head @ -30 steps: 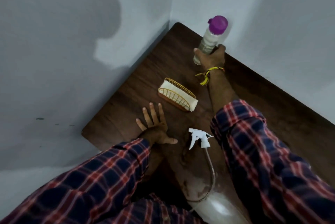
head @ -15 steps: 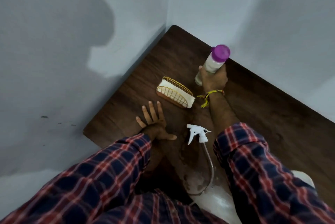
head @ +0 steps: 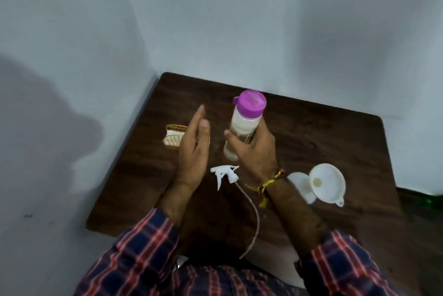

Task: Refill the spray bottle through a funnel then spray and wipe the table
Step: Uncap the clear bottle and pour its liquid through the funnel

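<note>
Refill bottle (head: 244,128), 12 o'clock | right hand (head: 256,152) gripping mid-body; left hand (head: 194,149) hovering flat, empty | likely light, smooth, slippery.

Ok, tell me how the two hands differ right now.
The right hand grips the purple-capped bottle, fingers curled round it; the left hand holds nothing, fingers straight. The right wrist wears a yellow thread band; the left wrist is bare. Both are raised above the table.
</note>
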{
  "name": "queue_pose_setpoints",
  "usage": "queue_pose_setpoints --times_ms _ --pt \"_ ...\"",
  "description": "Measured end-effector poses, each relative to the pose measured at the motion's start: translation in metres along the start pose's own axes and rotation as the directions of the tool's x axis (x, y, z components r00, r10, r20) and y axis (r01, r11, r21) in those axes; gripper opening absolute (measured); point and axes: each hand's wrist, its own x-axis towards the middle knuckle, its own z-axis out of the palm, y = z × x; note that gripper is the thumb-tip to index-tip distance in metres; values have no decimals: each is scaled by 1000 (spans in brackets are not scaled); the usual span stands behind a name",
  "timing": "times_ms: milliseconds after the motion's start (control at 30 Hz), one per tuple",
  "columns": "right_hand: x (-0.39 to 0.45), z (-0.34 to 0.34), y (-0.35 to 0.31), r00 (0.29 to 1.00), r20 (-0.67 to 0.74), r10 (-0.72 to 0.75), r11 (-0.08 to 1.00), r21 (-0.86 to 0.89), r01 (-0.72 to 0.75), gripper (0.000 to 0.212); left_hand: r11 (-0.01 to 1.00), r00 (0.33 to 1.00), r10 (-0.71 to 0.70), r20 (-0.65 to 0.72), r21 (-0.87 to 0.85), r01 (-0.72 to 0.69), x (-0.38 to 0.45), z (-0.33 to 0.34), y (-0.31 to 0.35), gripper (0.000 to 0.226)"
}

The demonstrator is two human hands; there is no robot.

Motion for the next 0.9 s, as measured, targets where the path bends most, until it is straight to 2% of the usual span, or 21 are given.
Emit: queue_pose_setpoints --times_ms 33,100,233,300,400,467,567,667,733,800,900 --pt "-7 -9 -8 1000 16 -27 999 25 26 44 992 992 71 104 -112 -59 3 7 26 47" --pt "-16 -23 -20 996 50 -72 993 98 67 46 969 952 170 253 -220 -115 7 19 68 52" --pt "-21 -54 -35 994 53 -96 983 160 86 46 955 843 184 505 -294 -33 9 37 120 54" --pt "-19 -70 -38 989 53 -135 981 144 126 48 954 761 189 620 -300 7 10 41 134 57" --pt "-20 -90 -44 981 40 -191 973 136 184 52 961 632 229 740 -275 -26 7 53 154 57" --pt "-22 -96 -50 979 -13 -203 969 144 203 56 963 651 236 721 -261 -60 1 67 165 48" --pt "-23 -101 -59 966 -140 -217 959 155 237 54 957 762 259 593 -264 -120 -6 87 175 34" --pt "-21 -104 -66 940 -266 -215 971 47 235 49 946 825 272 495 -295 -134 -11 100 181 29" --pt "-18 -106 -67 923 -321 -211 976 -25 215 48 943 863 266 429 -300 -141 -16 110 183 34" --pt "-18 -111 -68 919 -321 -228 971 -4 240 46 948 870 277 407 -261 -180 -19 115 185 36" --pt "-20 -129 -68 947 -187 -261 945 150 290 48 941 791 274 547 -321 -104 -12 111 186 28"
